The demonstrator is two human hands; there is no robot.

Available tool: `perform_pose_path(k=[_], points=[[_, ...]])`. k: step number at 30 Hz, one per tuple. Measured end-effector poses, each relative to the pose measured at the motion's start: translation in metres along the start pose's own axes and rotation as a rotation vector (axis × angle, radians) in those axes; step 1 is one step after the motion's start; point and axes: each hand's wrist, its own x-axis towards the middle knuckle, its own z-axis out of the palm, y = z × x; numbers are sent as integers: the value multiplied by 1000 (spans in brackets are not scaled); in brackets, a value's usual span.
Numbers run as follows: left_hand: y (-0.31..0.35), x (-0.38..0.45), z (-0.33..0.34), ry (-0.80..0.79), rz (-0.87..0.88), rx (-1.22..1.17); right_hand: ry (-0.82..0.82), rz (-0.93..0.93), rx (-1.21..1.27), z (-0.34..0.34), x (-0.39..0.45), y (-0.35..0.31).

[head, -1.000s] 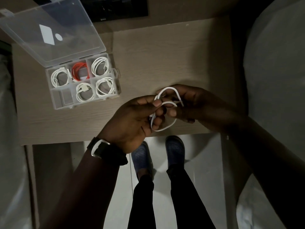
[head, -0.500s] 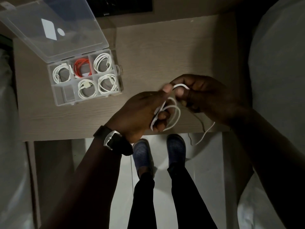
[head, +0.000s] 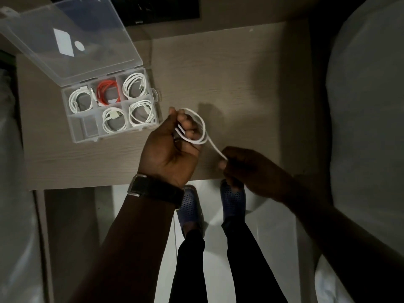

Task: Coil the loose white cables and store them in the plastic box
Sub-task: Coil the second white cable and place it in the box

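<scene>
A white cable [head: 202, 127] is looped around the fingers of my left hand [head: 172, 149], which grips the coil above the wooden table [head: 240, 84]. A straight run of the cable leads down and right into my right hand [head: 244, 169], which is closed on it near the table's front edge. The clear plastic box [head: 87, 136] stands open at the left of the table, lid [head: 70, 38] tipped back. Its compartments hold several coiled white cables [head: 134, 85] and one orange cable [head: 108, 92]; the front left compartment looks empty.
A dark object [head: 161, 9] lies beyond the table's far edge. Pale fabric-covered furniture [head: 367, 106] stands to the right. Below the table edge are a white floor [head: 218, 248], my legs and blue shoes [head: 232, 197].
My left hand has risen toward the box with more loops wound on its fingers. My right hand has dropped down and right, drawing the cable's tail taut.
</scene>
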Motion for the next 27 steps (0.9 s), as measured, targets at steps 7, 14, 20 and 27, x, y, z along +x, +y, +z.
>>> perform_pose_path(k=[7,14,20,27], points=[[-7,7,-11,-3,453,661,-217,66,24,37,-23,-12],[-28,-25,-31,-173,176,1328,177,-205,-337,-32,-8,-59],[-19,-26,-16,-182,-256,599,287,-226,-71,-17,24,-47],[38,-12,-20,-133,172,112,129,9,-209,38,0,-12]])
